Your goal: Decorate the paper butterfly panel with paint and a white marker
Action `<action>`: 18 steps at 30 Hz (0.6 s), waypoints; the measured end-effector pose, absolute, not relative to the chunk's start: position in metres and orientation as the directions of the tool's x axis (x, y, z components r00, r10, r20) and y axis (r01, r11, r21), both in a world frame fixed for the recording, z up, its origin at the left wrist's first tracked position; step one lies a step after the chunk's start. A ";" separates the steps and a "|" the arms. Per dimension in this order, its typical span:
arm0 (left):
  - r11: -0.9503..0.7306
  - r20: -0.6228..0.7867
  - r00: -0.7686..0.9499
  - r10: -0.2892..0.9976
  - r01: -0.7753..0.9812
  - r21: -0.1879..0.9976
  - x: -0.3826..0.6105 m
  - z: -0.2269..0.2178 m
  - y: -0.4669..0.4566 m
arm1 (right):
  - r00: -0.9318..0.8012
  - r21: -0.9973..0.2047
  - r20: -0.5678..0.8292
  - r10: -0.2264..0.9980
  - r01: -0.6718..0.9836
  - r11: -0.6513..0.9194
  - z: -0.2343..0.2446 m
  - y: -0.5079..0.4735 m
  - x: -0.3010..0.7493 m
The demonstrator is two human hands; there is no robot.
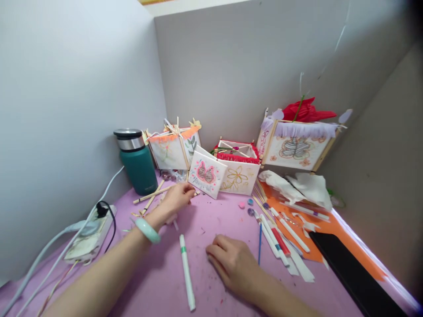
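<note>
My left hand (180, 197), with a pale green bangle (147, 230) on its wrist, reaches to the table in front of a white drawn-on card (207, 172). Its fingers are curled, and what they hold, if anything, is hidden. A small pale stick end shows beside the fingertips. Thin wooden sticks (150, 195) lie just left of that hand. My right hand (231, 263) rests on the purple tabletop (211, 220), fingers bent inward with nothing seen in them. Between my forearms lies a white marker (187, 273) with a green band.
Paper lanterns with drawings stand behind: an orange-trimmed one (168, 154), a red-trimmed one (239, 174) and a purple-trimmed one (294, 147). A teal bottle (137, 169) and power strip (89, 240) are left. Several markers (291, 231), tissues (297, 189) and a black phone-like slab (353, 273) lie right.
</note>
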State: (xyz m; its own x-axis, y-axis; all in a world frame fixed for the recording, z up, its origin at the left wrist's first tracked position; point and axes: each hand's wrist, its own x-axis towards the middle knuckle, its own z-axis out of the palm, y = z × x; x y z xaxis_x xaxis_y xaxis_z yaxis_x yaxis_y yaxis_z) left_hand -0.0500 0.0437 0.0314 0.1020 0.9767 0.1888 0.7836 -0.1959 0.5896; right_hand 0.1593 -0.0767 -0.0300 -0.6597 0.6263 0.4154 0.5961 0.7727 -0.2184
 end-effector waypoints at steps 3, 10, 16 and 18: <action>-0.090 0.232 -0.027 0.972 0.873 0.479 -0.075 0.049 0.079 | -0.645 -0.251 0.417 0.641 0.596 0.763 -0.034 -0.072 0.162; 0.003 0.166 -0.045 0.985 0.969 0.245 -0.098 0.054 0.135 | -0.646 -0.283 0.403 0.648 0.586 0.760 -0.035 -0.072 0.163; 0.014 0.054 -0.021 0.998 0.992 0.125 -0.104 0.044 0.153 | -0.640 -0.319 0.399 0.657 0.575 0.754 -0.035 -0.070 0.164; 0.022 0.035 -0.026 0.999 0.994 0.110 -0.108 0.043 0.155 | -0.642 -0.321 0.393 0.659 0.575 0.752 -0.035 -0.070 0.163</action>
